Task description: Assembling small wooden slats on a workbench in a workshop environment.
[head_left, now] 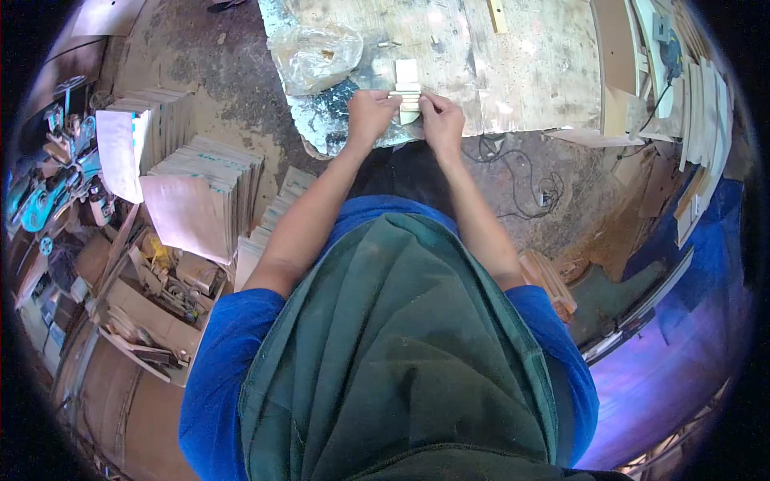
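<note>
At the near edge of a worn, pale workbench (533, 72), both of my hands are together over a small stack of wood. Several slim pale wooden pieces (408, 98) lie crosswise there, over a flat light block (407, 70). My left hand (370, 119) is closed with its fingertips pinching their left ends. From the other side, my right hand (443, 124) pinches the right ends between thumb and fingers. Whether the pieces are joined cannot be made out. Just beyond lie small dowel-like bits (391, 44). A clear plastic bag (321, 58) sits left of them.
A pale strip with a hole (499, 18) lies at the bench's far side. Stacked panels (192, 208) and an open box of tools (172, 280) stand on the left. Black cable (529, 180) coils on the floor at right, near leaning boards (706, 120).
</note>
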The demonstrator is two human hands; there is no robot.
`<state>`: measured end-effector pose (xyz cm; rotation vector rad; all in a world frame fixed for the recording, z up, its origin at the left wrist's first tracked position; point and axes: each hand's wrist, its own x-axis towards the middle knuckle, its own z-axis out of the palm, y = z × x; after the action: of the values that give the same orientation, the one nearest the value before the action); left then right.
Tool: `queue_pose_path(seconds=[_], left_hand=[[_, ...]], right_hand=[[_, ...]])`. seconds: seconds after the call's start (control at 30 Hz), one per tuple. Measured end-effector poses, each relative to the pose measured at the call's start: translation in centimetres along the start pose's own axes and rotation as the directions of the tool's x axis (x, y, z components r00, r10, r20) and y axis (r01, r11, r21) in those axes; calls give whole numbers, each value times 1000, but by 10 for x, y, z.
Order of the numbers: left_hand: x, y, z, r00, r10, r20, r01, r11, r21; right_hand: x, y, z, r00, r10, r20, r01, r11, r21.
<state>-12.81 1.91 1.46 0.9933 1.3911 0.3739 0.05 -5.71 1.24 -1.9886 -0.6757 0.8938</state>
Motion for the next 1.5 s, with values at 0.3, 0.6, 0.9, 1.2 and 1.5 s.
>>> queue_pose_path(seconds=[0.3,0.6,0.9,1.2,1.5], left_hand=[[-2,3,-1,1000,-5,19,4,998,57],[-4,6,-2,1000,11,10,-12,996,84],[0,-3,-2,1000,31,-6,-30,996,86],[13,-16,-7,996,-70,62,79,983,-167],[33,-9,-21,979,-47,198,-4,968,249]], right_hand=[[0,1,0,998,-63,10,64,996,-64],[6,-16,-5,987,130,92,-129,991,-17],[27,-53,-16,986,94,138,-23,894,-447],[34,-46,-2,988,117,100,-41,827,-561],[39,-64,-5,963,153,221,35,742,-670]])
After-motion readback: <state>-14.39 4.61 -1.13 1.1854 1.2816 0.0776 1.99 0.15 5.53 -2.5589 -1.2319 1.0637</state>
